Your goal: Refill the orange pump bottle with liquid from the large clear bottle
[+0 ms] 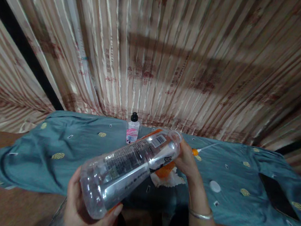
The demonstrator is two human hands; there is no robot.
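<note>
1. Two hands hold the big bottle (127,170). We have it tipped above the blue-green cloth (77,147), with one end close to us and the other up to our right.
2. Our left hand (81,216) is wrapped around the big bottle's near end, maybe to carry its weight.
3. Our right hand (188,160) grips its far end, perhaps to stop it turning. We cannot see all those fingers.
4. Below the big bottle's far end, we see torn white paper (175,181) and a part-hidden orange thing (164,171). Maybe the paper keeps the cloth clean.
5. Beyond the big bottle, we see a small bottle (132,132) standing up, likely so it won't spill.
6. Right of the big bottle, we see a white disc (215,186) lying flat. Farther right is a dark phone (278,196), perhaps kept out of the way.
</note>
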